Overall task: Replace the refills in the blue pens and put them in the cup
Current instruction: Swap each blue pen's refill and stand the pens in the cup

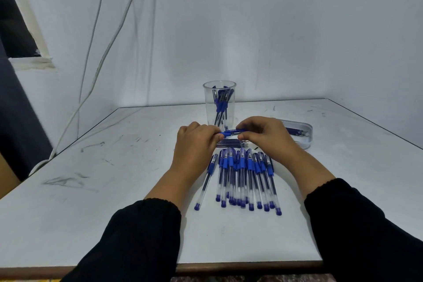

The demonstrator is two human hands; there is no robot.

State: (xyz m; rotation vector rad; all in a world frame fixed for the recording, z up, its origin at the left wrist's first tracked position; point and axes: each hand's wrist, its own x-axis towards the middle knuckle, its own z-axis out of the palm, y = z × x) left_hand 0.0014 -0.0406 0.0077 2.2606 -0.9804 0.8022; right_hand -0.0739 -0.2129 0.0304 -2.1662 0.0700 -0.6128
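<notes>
Head view | white surface (128,181) carries everything | left hand (196,142) and right hand (265,135) pinch one blue pen (233,132) between them, level, just before clear cup (219,103) holding pens | row of blue pens (245,178) lies under the wrists | loose refills (232,143) beneath held pen | tray (305,136) with refills at right

Both hands hold one blue pen (232,132) level above the table (114,178): the left hand (196,142) grips its left end, the right hand (263,133) pinches its right end. Behind stands the cup (219,104) with pens inside; loose refills (232,144) lie below the hands, a row of pens (245,178) nearer, and a tray (299,133) to the right.
</notes>
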